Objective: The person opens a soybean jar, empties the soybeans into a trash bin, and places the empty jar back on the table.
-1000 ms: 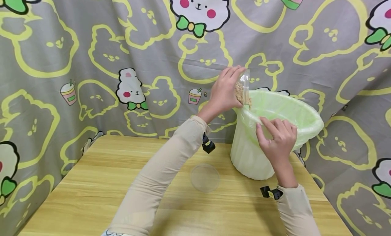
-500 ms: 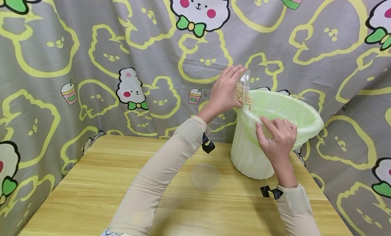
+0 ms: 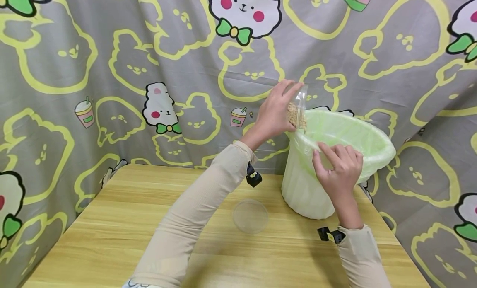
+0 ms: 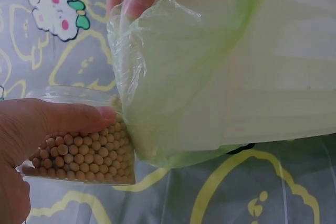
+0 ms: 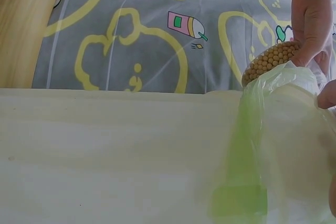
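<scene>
Your left hand point(image 3: 273, 110) grips the tipped container of beans point(image 4: 84, 148), mouth touching the bin's point(image 3: 337, 163) near-left rim; right-hand fingers point(image 3: 328, 153) pinch the green liner point(image 4: 210, 77) just beside it.

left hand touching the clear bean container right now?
Touching. In the left wrist view the left hand wraps its thumb across the clear container of beans; the head view shows the same grip at the bin liner.

I count one bin point(image 3: 316, 188), one clear container point(image 3: 298, 110) of beans, one clear lid point(image 3: 250, 216) — and my two hands.
</scene>
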### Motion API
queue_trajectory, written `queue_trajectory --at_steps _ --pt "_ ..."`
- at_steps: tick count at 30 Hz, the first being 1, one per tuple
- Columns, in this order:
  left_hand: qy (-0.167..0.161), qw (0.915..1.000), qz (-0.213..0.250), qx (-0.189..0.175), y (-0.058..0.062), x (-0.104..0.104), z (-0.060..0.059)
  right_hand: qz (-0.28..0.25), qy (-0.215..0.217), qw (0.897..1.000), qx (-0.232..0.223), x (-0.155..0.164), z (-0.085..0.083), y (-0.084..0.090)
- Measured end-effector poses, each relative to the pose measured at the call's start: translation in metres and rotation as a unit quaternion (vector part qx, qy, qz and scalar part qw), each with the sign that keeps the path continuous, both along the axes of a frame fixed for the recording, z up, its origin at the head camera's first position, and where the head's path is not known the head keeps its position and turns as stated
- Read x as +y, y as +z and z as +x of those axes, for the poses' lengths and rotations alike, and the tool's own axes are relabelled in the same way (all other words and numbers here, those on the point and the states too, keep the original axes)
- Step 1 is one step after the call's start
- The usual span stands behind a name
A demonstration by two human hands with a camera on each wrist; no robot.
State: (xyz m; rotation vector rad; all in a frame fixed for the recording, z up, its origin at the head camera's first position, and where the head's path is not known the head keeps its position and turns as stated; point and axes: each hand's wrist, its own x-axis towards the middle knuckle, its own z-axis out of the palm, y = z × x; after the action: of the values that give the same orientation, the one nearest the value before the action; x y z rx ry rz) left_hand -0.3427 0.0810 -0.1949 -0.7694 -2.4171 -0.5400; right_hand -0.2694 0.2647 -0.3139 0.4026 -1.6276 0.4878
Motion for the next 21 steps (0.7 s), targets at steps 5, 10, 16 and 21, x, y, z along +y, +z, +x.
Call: queue_trajectory --at_steps 5,10,16,21 --pt "-0.01 0.9997 -0.018 0.015 0.0003 -0.0004 0.0001 0.0 -0.001 1.0 0.002 0.0004 -0.0004 -0.0005" --pt "-0.013 0.9993 -0.028 0.023 -0.0005 -0.0006 -0.0001 -0.001 0.0 1.0 0.002 0.0006 -0.0005 -0.0012" --pt "-0.009 0.9989 -0.037 0.029 -0.0002 -0.0006 -0.0003 -0.001 -0.002 1.0 0.0 0.0004 -0.0005 -0.0007" --pt "-0.008 0.9985 -0.041 0.036 0.0002 -0.0006 -0.0001 -0.003 -0.001 1.0 0.001 0.0001 -0.0005 -0.0004"
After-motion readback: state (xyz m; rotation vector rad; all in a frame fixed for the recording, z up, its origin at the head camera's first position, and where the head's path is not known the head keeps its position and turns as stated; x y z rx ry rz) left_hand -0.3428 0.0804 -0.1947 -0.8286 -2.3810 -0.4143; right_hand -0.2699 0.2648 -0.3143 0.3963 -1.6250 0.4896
